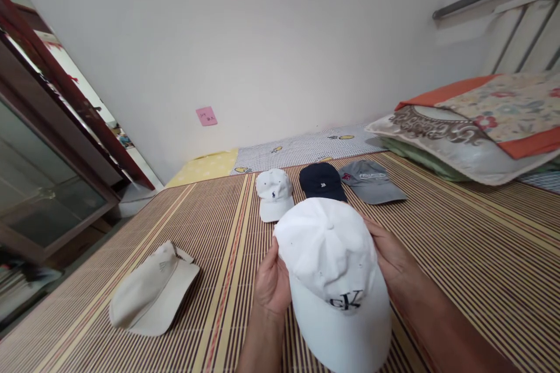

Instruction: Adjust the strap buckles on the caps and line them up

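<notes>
The striped mat [472,262] in front of you has its left edge slanting toward a glass-doored cabinet [56,186], and its far edge meets a checked sheet [289,150] along the wall [284,41]. A stack of pillows [441,134] bounds the far right corner. You have a broad stretch of mat beyond your right forearm, and a narrower strip between your left forearm and the beige cap [153,294], which lies on its side near the left edge.

Your left hand [272,280] and right hand [391,253] hold the white cap [332,256] between them, close before you, its brim toward you. The left thumb presses its side; the other fingers are mostly hidden, so you cannot tell their full spread. Just past it sit a second white cap [275,195], a navy cap [321,180] and a grey cap [376,183], in a row; the held cap partly covers the navy one.
</notes>
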`<state>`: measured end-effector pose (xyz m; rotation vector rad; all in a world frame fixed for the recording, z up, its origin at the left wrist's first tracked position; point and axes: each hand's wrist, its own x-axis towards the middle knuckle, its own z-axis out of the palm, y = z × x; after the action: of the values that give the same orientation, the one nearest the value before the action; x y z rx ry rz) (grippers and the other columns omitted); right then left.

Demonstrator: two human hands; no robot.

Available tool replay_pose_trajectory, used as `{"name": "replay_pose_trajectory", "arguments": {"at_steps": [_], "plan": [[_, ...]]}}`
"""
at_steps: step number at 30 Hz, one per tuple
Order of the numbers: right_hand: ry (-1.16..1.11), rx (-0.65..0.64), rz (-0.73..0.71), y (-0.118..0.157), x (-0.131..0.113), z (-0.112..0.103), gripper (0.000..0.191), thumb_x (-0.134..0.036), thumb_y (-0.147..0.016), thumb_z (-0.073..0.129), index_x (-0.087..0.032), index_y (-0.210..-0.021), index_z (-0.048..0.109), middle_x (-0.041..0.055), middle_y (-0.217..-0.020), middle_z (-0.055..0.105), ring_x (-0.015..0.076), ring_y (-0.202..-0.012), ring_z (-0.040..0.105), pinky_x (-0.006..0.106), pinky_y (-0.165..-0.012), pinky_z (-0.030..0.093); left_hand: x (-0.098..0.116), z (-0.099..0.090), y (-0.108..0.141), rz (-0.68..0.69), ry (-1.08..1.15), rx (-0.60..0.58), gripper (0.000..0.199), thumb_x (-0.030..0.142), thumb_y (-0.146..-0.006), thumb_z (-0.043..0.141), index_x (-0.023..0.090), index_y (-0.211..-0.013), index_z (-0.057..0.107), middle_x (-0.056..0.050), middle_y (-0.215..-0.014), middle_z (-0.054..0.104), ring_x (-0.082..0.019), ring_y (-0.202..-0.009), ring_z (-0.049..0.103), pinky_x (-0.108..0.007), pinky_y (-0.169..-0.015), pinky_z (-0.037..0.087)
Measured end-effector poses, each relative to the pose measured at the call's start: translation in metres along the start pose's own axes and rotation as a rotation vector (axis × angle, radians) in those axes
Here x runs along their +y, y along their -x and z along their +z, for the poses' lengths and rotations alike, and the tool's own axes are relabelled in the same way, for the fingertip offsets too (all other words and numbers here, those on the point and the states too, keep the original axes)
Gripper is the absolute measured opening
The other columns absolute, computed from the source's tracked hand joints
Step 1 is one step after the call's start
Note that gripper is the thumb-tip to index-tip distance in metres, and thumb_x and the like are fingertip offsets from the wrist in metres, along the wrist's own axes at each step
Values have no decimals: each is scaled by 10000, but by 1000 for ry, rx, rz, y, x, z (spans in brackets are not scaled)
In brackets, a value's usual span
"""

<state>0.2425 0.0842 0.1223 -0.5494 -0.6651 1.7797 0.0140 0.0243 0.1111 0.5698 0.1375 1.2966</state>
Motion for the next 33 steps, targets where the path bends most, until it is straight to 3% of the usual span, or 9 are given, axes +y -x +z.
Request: {"name": "replay_pose_trajectory", "arguments": {"at_steps": [5,10,13,15,19,27,33], "plan": [[-57,-57,180,1,-5,5,503,-442,-950,656,-249,-1413,629,82,-1204,810,330,-1094,768,517,-1000,610,0,-9,-2,-41,-5,-9,501,366,-1104,283,243,-1525,525,-55,-1427,679,-210,-1493,459,-396,-1322,181],[-104,-140,305,6,2,24,532,-522,-1015,538,-222,-1451,596,96,-1250,793,303,-1172,736,507,-1085,537,8,-16,3,-25,10,-10,477,340,-1097,326,224,-1483,582,-63,-1400,705,-215,-1492,464,-398,-1318,181],[-159,-214,353,11,8,33,633,-662,-996,469,-238,-1443,612,102,-1291,775,303,-1235,700,496,-1126,496,12,-20,4,-15,9,-5,469,336,-1097,335,216,-1463,602,-63,-1385,714,-206,-1477,484,-386,-1315,190],[-164,-246,344,16,10,36,691,-726,-963,461,-237,-1419,638,108,-1310,766,312,-1264,681,494,-1139,481,13,-20,4,-42,-3,1,481,330,-1100,315,206,-1480,582,-72,-1385,712,-209,-1472,492,-393,-1315,199],[-82,-250,291,22,9,35,656,-657,-973,503,-202,-1428,631,121,-1323,757,328,-1280,669,535,-1156,453,9,-17,2,-77,-13,8,501,337,-1103,285,198,-1489,571,-87,-1393,704,-226,-1469,496,-416,-1314,216],[-57,-211,245,13,4,22,685,-696,-980,434,-217,-1427,637,101,-1369,734,322,-1342,622,529,-1173,431,4,-6,0,25,31,-25,530,397,-1110,266,236,-1318,726,-29,-1393,705,-159,-1474,485,-335,-1317,144],[-10,-242,202,8,4,11,682,-714,-954,474,-252,-1429,636,65,-1346,750,316,-1314,645,513,-1124,503,-8,13,4,-23,-29,-100,589,575,-1053,325,248,-1262,768,-72,-1416,699,-258,-1528,415,-439,-1315,149]]}}
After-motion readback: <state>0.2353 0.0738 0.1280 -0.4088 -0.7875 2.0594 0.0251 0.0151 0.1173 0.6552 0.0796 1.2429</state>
